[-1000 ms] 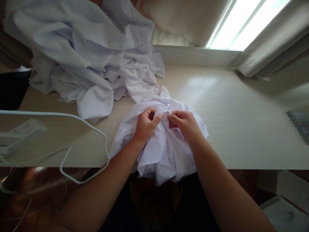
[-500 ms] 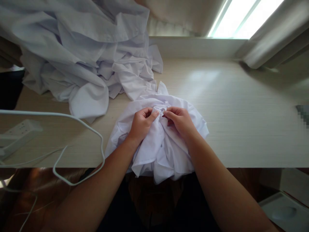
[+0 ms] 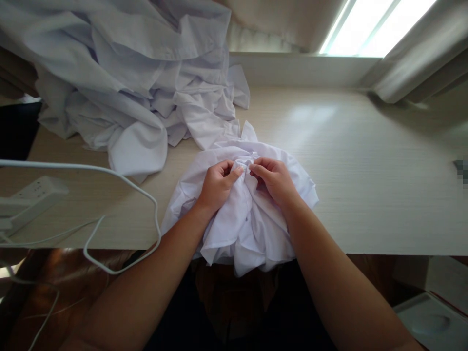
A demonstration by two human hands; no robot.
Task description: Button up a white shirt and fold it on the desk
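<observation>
A white cloth garment (image 3: 234, 224) lies bunched at the table's front edge, its lower folds hanging over. My left hand (image 3: 218, 183) pinches a gathered part of it between thumb and curled fingers. Close beside, my right hand (image 3: 273, 176) pinches the same gathered part from the other side. The two thumbs nearly meet over the folds. Whatever small detail lies between the fingertips is too small to make out. Which kind of garment it is cannot be told.
A heap of white cloth (image 3: 139, 87) covers the table's back left, reaching toward the garment. A white power strip (image 3: 40, 192) and a looped white cable (image 3: 155, 209) are at the left, the cable passing near my left forearm. A curtain (image 3: 420, 58) hangs at the back right of the table (image 3: 383, 170).
Both hands keep their pinch on the white garment with hardly any movement. The whole view has shifted slightly, so the surroundings appear a little to the right and higher.
</observation>
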